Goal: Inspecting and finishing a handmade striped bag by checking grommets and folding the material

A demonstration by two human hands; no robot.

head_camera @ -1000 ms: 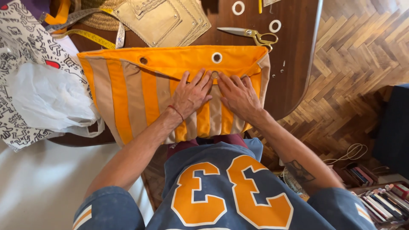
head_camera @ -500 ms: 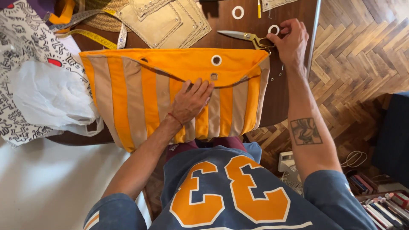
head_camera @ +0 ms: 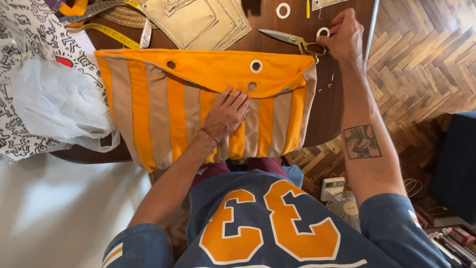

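Right hand (head_camera: pixel 345 35) has left the cloth since a second ago and now sits at the far right of the desk (head_camera: pixel 342 106), about where it was half a second back. I see its fingers (head_camera: pixel 338 20) curled, tips down around a small white ring (head_camera: pixel 323 32); whether they actually pinch it I can't tell. Just left of that hand, touching or nearly so, are the gold handles of the scissors (head_camera: pixel 292 39), long axis running left to right, blades pointing left, away from the hand. So the handles are the near end, right hand far closer than left. Left hand (head_camera: pixel 227 114) lies flat on the orange-and-beige striped bag (head_camera: pixel 163 109), fingers (head_camera: pixel 238 97) together and slightly fanned, tips just under the orange flap near a metal eyelet (head_camera: pixel 252 86). Bag spans the desk's near edge, hanging over toward me. Beyond: white grommet (head_camera: pixel 256 66) on the flap, another white ring (head_camera: pixel 283 10), yellow tape measure (head_camera: pixel 106 33), tan fabric panel (head_camera: pixel 198 20).
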